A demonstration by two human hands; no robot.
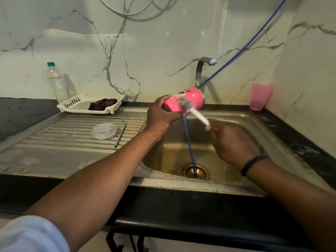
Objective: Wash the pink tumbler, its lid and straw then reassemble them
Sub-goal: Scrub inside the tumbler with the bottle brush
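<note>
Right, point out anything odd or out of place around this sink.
A blue hose hangs down from high on the wall, passes the tap and runs straight into the sink drain, an odd place for one. Nothing looks spilled or broken.

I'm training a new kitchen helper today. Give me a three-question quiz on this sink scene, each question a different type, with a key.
1. True or false: the left hand holds the tumbler over the sink.
2. What does the right hand hold? A) sponge B) brush C) cloth
3. Fill in: the lid and straw lie on the ____.

Key: 1 true; 2 B; 3 drainboard.
</note>
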